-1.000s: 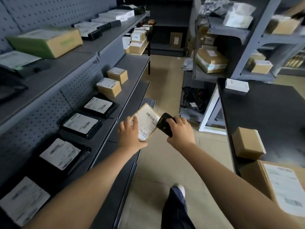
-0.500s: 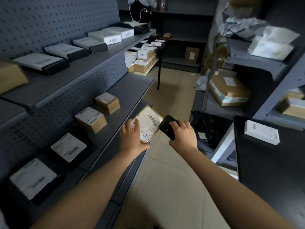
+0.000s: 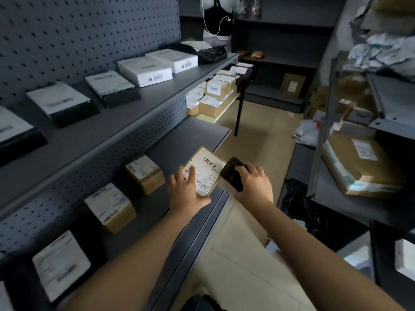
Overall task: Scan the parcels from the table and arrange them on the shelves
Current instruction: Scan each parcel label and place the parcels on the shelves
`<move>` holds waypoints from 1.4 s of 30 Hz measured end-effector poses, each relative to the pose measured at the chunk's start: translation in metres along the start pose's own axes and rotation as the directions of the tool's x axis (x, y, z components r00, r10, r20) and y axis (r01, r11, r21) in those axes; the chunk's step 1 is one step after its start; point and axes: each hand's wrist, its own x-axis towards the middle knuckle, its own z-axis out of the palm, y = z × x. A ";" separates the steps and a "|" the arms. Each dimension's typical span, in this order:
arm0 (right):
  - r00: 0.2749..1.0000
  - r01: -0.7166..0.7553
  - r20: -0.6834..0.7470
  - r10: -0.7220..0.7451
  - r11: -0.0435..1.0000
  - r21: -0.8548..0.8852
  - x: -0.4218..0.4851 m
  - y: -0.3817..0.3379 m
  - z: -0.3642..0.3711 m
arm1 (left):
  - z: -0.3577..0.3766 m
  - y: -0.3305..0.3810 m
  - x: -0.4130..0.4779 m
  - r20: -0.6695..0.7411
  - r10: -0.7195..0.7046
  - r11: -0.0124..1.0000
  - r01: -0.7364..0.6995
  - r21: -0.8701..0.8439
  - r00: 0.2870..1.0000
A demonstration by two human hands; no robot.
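Left grip [image 3: 186, 190], thumb on the label, holds a flat brown parcel [image 3: 208, 170] tilted above the front edge of the grey shelf [image 3: 190, 140]; right grip [image 3: 254, 185] is wrapped around a black scanner [image 3: 231, 173] just beside the parcel's barcode.

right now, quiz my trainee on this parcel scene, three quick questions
1. True or false: the left hand holds the parcel with its label facing up.
2. What does the right hand hold? A) a scanner B) a tape roll C) nothing
3. How many brown boxes sit on the shelf just left of the held parcel?

Key: 1 true; 2 A; 3 two
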 end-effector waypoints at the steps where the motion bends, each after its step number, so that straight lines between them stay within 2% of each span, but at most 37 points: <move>1: 1.000 0.018 -0.001 -0.018 1.000 0.002 0.017 0.000 0.003 | 0.003 -0.001 0.015 0.001 -0.020 1.000 0.020 0.006 1.000; 12: 0.986 0.154 0.064 -0.157 0.987 0.038 0.157 0.016 0.042 | 0.027 0.000 0.125 0.002 -0.207 0.978 0.207 0.037 0.978; 18: 0.938 0.330 0.093 -0.334 0.942 0.058 0.230 0.034 0.067 | 0.050 0.012 0.167 -0.067 -0.343 0.939 0.343 -0.004 0.937; 24: 0.829 0.535 0.113 -0.547 0.836 0.123 0.304 0.040 0.087 | 0.066 0.030 0.199 -0.094 -0.568 0.823 0.567 -0.046 0.817; 30: 0.752 0.609 0.138 -0.644 0.759 0.230 0.338 0.039 0.109 | 0.085 0.044 0.209 -0.028 -0.741 0.665 0.728 -0.169 0.671; 36: 0.690 0.653 0.163 -0.705 0.704 0.281 0.351 0.038 0.132 | 0.103 0.043 0.208 0.008 -0.803 0.581 0.785 -0.217 0.596; 42: 0.643 0.691 0.132 -0.754 0.646 0.324 0.351 0.011 0.155 | 0.109 0.018 0.216 -0.054 -0.850 0.526 0.834 -0.168 0.525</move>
